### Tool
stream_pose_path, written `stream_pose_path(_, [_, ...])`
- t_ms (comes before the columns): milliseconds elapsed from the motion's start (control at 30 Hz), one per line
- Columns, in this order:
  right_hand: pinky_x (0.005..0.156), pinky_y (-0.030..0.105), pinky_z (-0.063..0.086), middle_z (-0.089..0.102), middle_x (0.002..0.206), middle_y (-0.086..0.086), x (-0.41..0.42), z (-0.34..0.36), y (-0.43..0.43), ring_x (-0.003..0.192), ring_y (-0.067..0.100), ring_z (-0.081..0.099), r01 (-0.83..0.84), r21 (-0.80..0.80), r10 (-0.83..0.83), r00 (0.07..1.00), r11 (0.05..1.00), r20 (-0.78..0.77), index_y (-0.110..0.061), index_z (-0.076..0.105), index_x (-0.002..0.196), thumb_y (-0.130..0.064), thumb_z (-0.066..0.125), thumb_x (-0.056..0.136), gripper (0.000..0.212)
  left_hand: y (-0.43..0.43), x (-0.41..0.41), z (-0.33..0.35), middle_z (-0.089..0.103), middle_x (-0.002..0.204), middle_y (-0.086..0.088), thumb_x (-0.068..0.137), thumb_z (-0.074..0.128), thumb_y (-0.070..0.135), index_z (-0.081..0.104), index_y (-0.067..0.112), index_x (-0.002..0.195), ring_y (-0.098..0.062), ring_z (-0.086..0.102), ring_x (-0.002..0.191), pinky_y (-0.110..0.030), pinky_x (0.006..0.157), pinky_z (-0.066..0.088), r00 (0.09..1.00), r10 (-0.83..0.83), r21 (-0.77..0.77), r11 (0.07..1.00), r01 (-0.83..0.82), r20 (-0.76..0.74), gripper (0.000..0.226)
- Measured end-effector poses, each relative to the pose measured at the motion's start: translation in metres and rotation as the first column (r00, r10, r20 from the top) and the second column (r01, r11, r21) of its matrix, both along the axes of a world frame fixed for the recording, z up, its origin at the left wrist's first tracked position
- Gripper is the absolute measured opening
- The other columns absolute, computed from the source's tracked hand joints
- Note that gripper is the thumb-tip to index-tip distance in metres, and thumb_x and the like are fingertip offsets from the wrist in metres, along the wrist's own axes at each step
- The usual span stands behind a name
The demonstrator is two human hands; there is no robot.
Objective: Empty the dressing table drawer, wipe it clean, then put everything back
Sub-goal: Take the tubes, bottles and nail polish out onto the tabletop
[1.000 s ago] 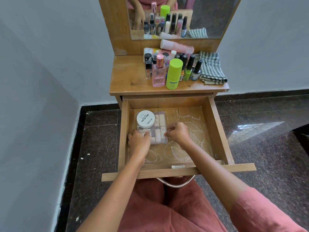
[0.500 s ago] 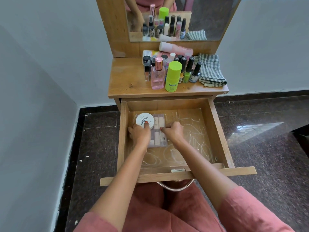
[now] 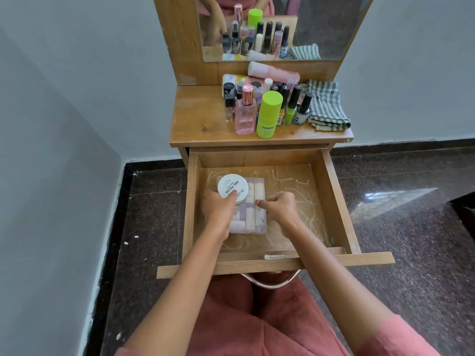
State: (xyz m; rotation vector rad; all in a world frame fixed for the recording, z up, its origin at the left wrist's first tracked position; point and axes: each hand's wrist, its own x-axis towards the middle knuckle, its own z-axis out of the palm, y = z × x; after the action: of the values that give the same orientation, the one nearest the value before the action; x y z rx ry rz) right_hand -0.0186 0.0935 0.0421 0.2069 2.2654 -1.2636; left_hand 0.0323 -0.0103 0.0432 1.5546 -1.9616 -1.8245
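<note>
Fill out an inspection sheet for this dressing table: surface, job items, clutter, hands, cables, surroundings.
Surface: wooden table top, crowded at the back right; drawer pulled open, its bottom streaked with white marks.
Job's things: clear pack of small tubes in the drawer's left half, white nail polish jar on top of it; pink perfume bottle, green-capped bottle and striped cloth on the top.
Clutter: nothing seen.
Hands: left hand grips the pack's left edge, a fingertip on the jar; right hand pinches its right edge.
Cables: nothing seen.
Surroundings: mirror, grey walls, dark stone floor.
</note>
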Motion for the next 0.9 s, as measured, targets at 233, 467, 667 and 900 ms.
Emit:
stream_pose_path(233, [0.084, 0.051, 0.053, 0.059, 0.071, 0.011, 0.009, 0.020, 0.010, 0.073, 0.029, 0.061, 0.016, -0.107, -0.024, 0.997, 0.994, -0.074, -0.007, 0.058, 0.056, -0.011, 0.071, 0.077, 0.025, 0.004, 0.020, 0.028, 0.052, 0.120, -0.002, 0.086, 0.063, 0.023, 0.039, 0.013, 0.125, -0.018, 0.054, 0.106, -0.026, 0.073, 0.047, 0.989, -0.005, -0.003, 1.000, 0.005, -0.147, 0.047])
stream_pose_path(467, [0.085, 0.046, 0.054, 0.067, 0.088, 0.026, 0.018, 0.064, 0.005, 0.085, 0.036, 0.066, 0.001, -0.226, -0.030, 0.992, 0.974, -0.124, -0.009, 0.064, 0.066, -0.013, 0.071, 0.077, 0.014, -0.012, 0.035, 0.064, 0.053, 0.109, 0.003, 0.086, 0.062, 0.024, 0.044, 0.016, 0.112, -0.003, 0.052, 0.086, -0.014, 0.061, 0.037, 0.948, 0.019, -0.014, 1.000, -0.025, -0.318, 0.032])
stream_pose_path(667, [0.083, 0.039, 0.055, 0.071, 0.083, 0.011, 0.021, 0.091, -0.015, 0.089, 0.026, 0.068, -0.076, -0.287, 0.031, 0.987, 0.955, -0.159, -0.021, 0.066, 0.075, -0.010, 0.071, 0.077, 0.012, -0.037, 0.036, 0.085, 0.058, 0.113, -0.004, 0.082, 0.066, 0.027, 0.050, 0.010, 0.114, -0.017, 0.058, 0.101, -0.025, 0.070, 0.045, 0.916, 0.062, -0.051, 0.995, -0.089, -0.396, 0.040])
stream_pose_path(900, [0.077, 0.030, 0.055, 0.069, 0.102, 0.008, 0.006, 0.102, -0.060, 0.090, 0.017, 0.066, -0.209, -0.330, 0.130, 0.961, 0.921, -0.246, -0.008, 0.062, 0.114, -0.002, 0.067, 0.078, 0.037, -0.083, 0.004, 0.103, 0.060, 0.093, 0.002, 0.083, 0.066, 0.022, 0.052, 0.003, 0.111, -0.006, 0.056, 0.071, -0.020, 0.046, 0.050, 0.899, 0.124, -0.031, 0.988, -0.151, -0.420, 0.036])
